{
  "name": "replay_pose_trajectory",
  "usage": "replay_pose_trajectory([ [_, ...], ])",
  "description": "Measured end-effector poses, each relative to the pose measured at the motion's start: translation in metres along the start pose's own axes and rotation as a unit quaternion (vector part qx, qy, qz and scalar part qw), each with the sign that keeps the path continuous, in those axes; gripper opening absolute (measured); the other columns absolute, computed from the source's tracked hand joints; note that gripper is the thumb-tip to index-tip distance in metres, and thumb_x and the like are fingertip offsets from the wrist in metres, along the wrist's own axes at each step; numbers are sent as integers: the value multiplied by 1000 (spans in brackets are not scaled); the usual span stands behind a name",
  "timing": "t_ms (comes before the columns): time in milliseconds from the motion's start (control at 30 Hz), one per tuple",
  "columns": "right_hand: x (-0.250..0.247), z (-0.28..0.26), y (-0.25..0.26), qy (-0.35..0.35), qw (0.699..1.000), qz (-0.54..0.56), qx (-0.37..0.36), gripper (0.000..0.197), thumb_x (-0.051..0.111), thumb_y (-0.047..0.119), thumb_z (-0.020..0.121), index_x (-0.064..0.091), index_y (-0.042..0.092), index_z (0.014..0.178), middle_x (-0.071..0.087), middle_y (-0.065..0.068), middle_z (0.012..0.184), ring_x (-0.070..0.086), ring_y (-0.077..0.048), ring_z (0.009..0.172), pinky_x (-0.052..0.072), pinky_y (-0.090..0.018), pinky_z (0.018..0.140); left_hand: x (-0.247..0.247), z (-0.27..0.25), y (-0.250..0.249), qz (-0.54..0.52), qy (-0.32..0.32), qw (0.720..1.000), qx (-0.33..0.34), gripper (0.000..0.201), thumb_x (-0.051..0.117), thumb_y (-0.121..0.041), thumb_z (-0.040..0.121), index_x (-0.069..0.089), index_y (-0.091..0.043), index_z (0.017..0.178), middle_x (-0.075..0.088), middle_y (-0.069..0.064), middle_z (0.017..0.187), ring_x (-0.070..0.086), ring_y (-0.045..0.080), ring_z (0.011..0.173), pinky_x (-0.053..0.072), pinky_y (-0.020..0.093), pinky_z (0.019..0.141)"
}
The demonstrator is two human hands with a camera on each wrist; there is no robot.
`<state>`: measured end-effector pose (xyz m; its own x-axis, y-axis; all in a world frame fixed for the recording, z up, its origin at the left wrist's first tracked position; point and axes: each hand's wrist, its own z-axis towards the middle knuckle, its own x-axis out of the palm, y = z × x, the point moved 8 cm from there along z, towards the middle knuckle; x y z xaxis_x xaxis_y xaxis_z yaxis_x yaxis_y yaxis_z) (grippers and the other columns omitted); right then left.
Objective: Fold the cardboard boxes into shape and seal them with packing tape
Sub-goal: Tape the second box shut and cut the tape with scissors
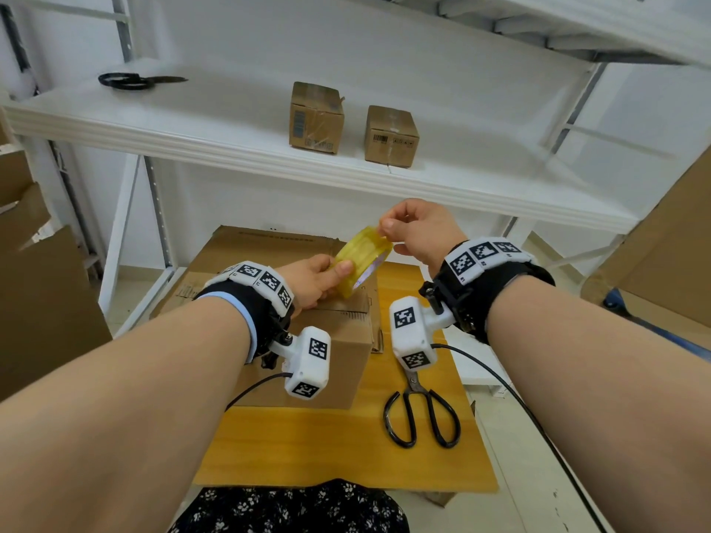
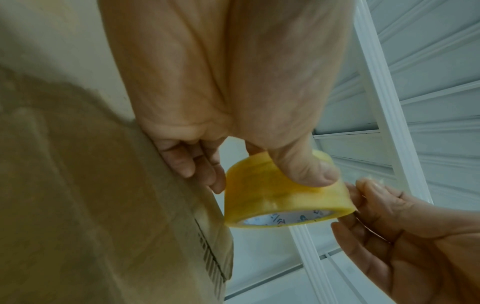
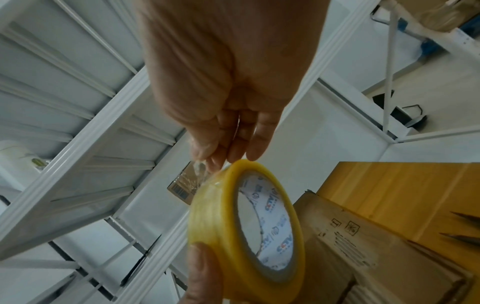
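Note:
A yellow roll of packing tape (image 1: pixel 359 261) (image 2: pixel 283 197) (image 3: pixel 241 230) is held in the air above a folded cardboard box (image 1: pixel 307 340) on the wooden table (image 1: pixel 346 448). My left hand (image 1: pixel 315 280) (image 2: pixel 259 144) grips the roll, thumb on its outer face. My right hand (image 1: pixel 415 232) (image 3: pixel 223 131) pinches the loose clear tape end at the roll's top edge, between thumb and fingertips. The box's top flaps (image 2: pixel 103 185) lie closed beneath my left hand.
Black scissors (image 1: pixel 421 411) lie on the table right of the box. Two sealed small boxes (image 1: pixel 315 117) (image 1: pixel 390 136) and another pair of scissors (image 1: pixel 134 80) sit on the white shelf (image 1: pixel 231 121) ahead. Flat cardboard sheets (image 1: pixel 42 286) lean at the left and right.

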<state>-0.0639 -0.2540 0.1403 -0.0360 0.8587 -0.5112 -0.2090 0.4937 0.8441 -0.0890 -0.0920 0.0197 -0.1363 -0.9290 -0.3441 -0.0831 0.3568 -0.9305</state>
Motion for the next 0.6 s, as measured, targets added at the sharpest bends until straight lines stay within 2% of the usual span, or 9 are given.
replay_pose_trajectory([
  [100,1,2,-4,-4,1000,16,16,14,62,11,94,65,18,82,75,-6,94,70,-25,99,58,-43,89,1,-1,-2,5,0,1000,0,56,41,-65,89,52,-23,126,56,2,94,49,15,84,41,34,82],
  [267,7,7,-8,11,1000,10,25,11,62,15,95,63,18,84,73,-4,94,69,-26,99,59,-47,87,0,-6,-4,1,15,1000,-10,77,41,-75,67,54,-24,123,57,4,97,49,16,88,41,33,83],
  [367,10,9,-3,21,999,-36,-10,14,72,12,86,63,21,82,66,-1,83,67,-22,83,59,-41,83,1,-2,-2,-10,16,1000,-8,79,44,-76,65,55,-24,124,58,4,98,49,15,87,41,32,82],
  [433,9,8,0,1,996,-77,-37,21,74,6,83,61,22,78,60,4,74,58,-13,69,54,-32,73,1,-2,-1,-2,19,1000,-6,81,45,-81,64,55,-27,124,60,3,97,51,15,87,42,32,82],
  [500,8,7,2,-23,994,-95,-55,25,72,3,82,59,23,75,58,6,72,54,-11,67,51,-31,70,0,-1,1,8,23,1000,-6,84,45,-85,64,54,-28,123,59,2,96,51,15,87,43,33,83],
  [600,8,6,1,-43,991,-104,-70,25,70,5,83,57,25,75,57,7,73,54,-11,70,52,-34,75,1,-2,-1,1,31,999,-8,78,43,-78,66,54,-26,124,57,2,94,49,16,87,42,33,82],
])
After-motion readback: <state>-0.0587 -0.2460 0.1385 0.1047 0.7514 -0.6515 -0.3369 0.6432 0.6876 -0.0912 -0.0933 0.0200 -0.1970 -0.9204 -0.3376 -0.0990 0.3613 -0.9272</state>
